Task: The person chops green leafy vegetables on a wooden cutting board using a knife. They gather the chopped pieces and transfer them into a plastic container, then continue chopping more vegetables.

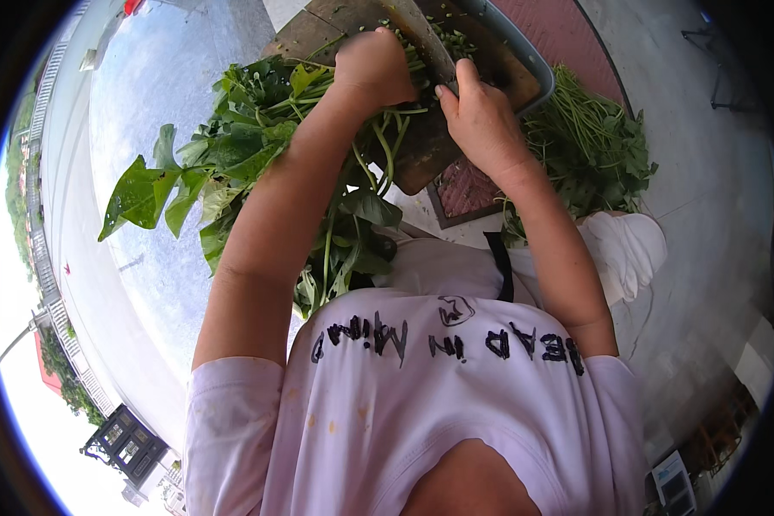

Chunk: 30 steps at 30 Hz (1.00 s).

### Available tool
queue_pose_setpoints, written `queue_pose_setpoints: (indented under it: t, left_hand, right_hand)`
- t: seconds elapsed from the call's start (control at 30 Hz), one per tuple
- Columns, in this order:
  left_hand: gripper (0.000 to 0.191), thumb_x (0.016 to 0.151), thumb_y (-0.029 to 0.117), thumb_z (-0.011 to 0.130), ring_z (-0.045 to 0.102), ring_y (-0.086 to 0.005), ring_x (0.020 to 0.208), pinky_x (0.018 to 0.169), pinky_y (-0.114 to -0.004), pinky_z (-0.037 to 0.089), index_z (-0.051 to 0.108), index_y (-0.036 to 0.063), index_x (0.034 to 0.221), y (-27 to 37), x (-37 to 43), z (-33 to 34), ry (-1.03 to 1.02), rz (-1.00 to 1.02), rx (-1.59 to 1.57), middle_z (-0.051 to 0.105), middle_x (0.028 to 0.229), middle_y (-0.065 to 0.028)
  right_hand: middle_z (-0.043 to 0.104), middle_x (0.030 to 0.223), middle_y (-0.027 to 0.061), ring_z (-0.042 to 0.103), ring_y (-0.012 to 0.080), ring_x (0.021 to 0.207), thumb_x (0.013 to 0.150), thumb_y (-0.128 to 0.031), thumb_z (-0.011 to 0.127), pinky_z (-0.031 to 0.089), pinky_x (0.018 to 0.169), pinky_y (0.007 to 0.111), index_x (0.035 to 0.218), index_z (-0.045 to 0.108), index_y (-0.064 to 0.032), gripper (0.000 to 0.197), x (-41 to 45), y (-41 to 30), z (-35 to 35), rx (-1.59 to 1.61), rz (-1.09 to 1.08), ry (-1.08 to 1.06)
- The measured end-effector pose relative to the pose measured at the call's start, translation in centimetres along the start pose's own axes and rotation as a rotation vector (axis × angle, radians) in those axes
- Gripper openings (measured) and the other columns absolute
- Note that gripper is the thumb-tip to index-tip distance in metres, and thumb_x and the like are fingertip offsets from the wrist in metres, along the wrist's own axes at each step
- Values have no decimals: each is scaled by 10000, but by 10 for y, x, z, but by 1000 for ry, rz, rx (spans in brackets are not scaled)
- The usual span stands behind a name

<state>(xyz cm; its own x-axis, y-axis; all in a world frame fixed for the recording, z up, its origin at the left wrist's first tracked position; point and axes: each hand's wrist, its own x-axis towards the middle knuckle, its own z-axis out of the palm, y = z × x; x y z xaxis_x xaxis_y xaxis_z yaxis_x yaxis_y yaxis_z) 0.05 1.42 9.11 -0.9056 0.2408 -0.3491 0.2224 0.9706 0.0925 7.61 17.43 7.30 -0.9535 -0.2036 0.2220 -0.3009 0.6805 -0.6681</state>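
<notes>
My left hand (375, 69) presses down on a thick bunch of leafy green vines (251, 138), which spills leftward and down past my forearm. In my right hand (484, 122) is the handle of a broad-bladed knife (422, 35). The blade stands beside my left hand, close to the stems under it. Both the bunch and the knife are over a worn wooden chopping board (416, 164). Chopped green bits (455, 42) lie to the right of the blade. My left fingertips are mostly hidden behind the back of the hand.
A grey-blue plastic tub (547, 77) has its rim along the board's right side. Another heap of long-stemmed greens (593, 142) rests on the floor to the right, near my knee. A reddish mat (555, 32) with a dark border lies under the tub.
</notes>
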Motion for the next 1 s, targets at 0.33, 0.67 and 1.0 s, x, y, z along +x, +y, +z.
queue_pose_setpoints:
  t: [0.33,0.67,1.0]
  left_hand:
    - [831,575,500,817,595,-333,1106,932,-402,483,524,-27,1146,-10,-27,8,127,-53,64,610,1146,-204]
    - [739,607,456,806,640,-335,1000,867,-395,519,517,-8,1105,1,-25,9,165,-33,107,624,1060,-193]
    - [730,598,409,809,638,-329,988,851,-396,521,499,-10,1109,-1,-27,16,162,-10,148,617,1060,-180]
  right_hand:
    - [627,739,232,621,437,704,913,-163,594,491,582,500,937,447,-9,214,1,0,-17,28,-55,92]
    - [634,772,207,620,428,723,916,-182,612,494,569,470,972,472,-14,226,11,16,-9,-24,-144,44]
    - [640,763,212,628,420,755,920,-204,613,510,625,462,983,479,-25,232,26,13,-13,-101,-155,-8]
